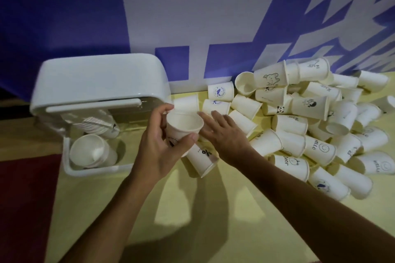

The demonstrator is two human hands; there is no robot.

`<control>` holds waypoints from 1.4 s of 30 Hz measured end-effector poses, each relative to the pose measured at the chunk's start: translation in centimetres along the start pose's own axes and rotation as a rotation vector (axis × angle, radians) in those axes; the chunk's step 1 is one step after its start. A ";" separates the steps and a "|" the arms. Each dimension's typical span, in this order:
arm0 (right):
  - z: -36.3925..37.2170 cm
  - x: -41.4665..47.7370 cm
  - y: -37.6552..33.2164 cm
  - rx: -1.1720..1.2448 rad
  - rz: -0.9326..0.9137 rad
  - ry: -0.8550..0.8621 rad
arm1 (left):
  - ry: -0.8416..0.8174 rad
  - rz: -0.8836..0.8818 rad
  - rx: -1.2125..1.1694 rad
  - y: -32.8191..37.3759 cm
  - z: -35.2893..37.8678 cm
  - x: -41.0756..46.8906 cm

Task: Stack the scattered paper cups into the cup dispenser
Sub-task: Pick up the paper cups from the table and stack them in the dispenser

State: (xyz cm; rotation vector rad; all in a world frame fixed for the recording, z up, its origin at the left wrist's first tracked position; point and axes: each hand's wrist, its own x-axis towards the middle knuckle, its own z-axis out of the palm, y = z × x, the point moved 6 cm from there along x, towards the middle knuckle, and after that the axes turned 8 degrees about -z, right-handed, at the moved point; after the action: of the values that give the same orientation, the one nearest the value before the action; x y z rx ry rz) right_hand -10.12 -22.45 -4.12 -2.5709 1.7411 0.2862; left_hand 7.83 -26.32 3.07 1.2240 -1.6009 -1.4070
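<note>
My left hand [159, 145] grips a white paper cup [183, 126] upright, mouth up, thumb curled over its front rim. Just right of that cup, my right hand [224, 134] stretches out with straight fingers, their tips near the cup's rim. The white cup dispenser [96, 83] stands at the left with its front open. Nested cups [92, 151] lie in its lower tray, and another stack [100, 124] leans inside above them. A big pile of scattered paper cups [299, 117] covers the right side. One printed cup [203, 158] lies under my hands.
The yellow tablecloth [203, 209] spreads toward me. A dark red strip [23, 198] runs along the left edge. A blue and white banner [192, 17] hangs close behind the dispenser and the pile.
</note>
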 end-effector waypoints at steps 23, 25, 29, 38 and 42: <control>-9.2 -5.1 -4.1 1.549 0.710 0.493 | 0.087 0.019 -0.045 -1.0 -13.2 -5.8; -9.4 -4.1 -7.0 1.690 0.646 0.565 | 0.136 0.026 -0.065 -1.3 -15.4 -6.8; -10.2 -1.4 -12.2 1.784 0.532 0.593 | 0.228 0.046 -0.033 -1.9 -19.4 -8.6; -11.4 2.6 -17.2 1.596 0.449 0.472 | 0.280 0.021 0.021 -3.6 -24.2 -7.9; -11.7 3.2 -17.5 1.525 0.446 0.526 | 0.289 0.012 0.050 -2.8 -23.7 -6.5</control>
State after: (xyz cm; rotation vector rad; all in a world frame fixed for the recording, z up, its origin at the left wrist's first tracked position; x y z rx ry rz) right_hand 8.79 -20.24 5.43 -1.1431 1.5109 -1.2702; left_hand 32.33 -28.40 5.54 1.3751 -1.4469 -1.1297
